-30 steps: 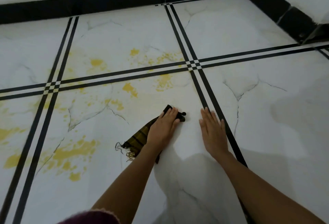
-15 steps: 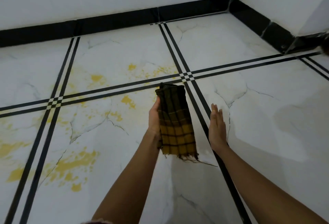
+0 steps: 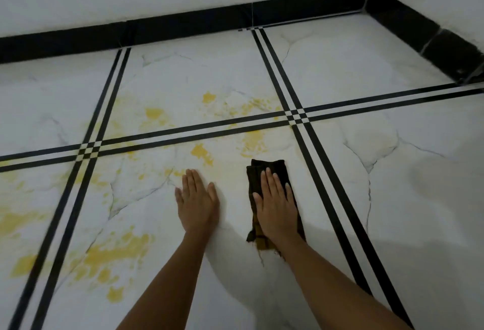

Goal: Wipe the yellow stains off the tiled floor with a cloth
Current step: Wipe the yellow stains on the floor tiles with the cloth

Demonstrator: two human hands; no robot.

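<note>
With the right hand (image 3: 276,205) pressed flat on the folded cloth (image 3: 269,169) by the floor's (image 3: 392,224) striped seam and the left hand (image 3: 197,204) spread bare beside it, gripping nothing, a loose push risks smearing the yellow stains (image 3: 201,152) just beyond.

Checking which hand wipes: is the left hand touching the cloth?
Apart. Head view shows bare tile between the left hand and the cloth.

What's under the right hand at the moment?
The right hand lies flat on the folded dark cloth, which lies on the white tiled floor. The cloth shows beyond the fingertips and by the wrist. Whether any yellow stain lies beneath it cannot be seen.
</note>
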